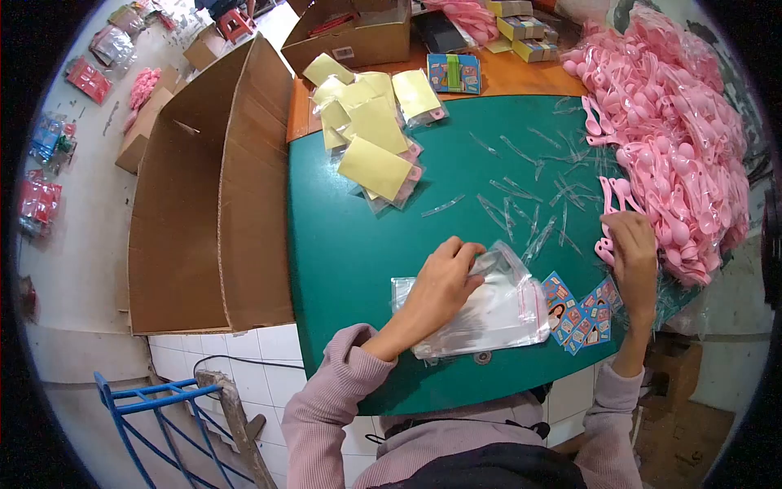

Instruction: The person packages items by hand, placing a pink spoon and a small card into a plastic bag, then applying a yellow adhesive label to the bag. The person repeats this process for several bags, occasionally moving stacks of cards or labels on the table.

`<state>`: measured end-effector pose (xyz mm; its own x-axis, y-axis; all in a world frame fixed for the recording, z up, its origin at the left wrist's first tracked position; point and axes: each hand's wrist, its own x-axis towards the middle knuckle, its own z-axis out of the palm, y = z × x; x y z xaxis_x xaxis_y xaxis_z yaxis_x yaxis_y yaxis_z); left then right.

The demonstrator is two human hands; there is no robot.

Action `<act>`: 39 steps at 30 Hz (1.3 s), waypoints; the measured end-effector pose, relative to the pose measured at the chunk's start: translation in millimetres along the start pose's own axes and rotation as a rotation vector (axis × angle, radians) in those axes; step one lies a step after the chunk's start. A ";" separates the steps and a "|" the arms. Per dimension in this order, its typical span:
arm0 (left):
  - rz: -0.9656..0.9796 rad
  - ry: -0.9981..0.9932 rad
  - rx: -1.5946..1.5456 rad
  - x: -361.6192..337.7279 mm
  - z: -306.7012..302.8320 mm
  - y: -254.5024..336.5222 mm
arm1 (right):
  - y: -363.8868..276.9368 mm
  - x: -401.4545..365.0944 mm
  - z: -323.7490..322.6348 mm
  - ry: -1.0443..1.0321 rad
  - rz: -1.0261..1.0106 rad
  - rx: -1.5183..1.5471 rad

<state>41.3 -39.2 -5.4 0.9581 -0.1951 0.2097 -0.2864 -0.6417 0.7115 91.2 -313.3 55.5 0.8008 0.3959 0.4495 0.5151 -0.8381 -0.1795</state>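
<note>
Near the front of the green table (342, 269) lies a stack of clear plastic bags (505, 314). My left hand (448, 281) rests over the stack, its fingers curled at the upper edge of a bag. On the right, my right hand (631, 244) reaches to loose pink spoons (607, 196) at the edge of a big pink heap (676, 155); its fingers are bent together, and what they hold is hidden. Blue printed cards (578, 318) lie between the bags and my right wrist. Thin clear strips (509, 191) are scattered across the middle.
Packed bags with yellow cards (375, 167) lie at the table's back left. Behind are a bundle of blue cards (454, 73) and a cardboard box (358, 41). A tall open carton (257, 196) borders the left edge; a blue metal frame (167, 395) stands lower left.
</note>
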 end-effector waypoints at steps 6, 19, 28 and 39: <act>-0.053 -0.139 -0.276 0.8 -17.0 2.1 | -45.2 2.2 -7.3 0.336 0.138 0.392; -0.044 -0.071 -0.253 2.1 -23.5 -5.1 | -89.0 -7.7 5.4 0.092 0.209 0.427; -0.343 -0.149 -0.919 4.3 -30.4 -1.8 | -79.8 2.5 3.9 0.207 0.479 0.629; -0.367 -0.256 -0.875 4.2 -35.4 7.5 | -92.3 2.6 6.6 0.323 0.451 0.929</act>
<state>43.3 -18.6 24.6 0.9275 -0.3148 -0.2017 0.2320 0.0614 0.9708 47.7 -232.4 67.5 0.9262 -0.1092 0.3609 0.3323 -0.2158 -0.9182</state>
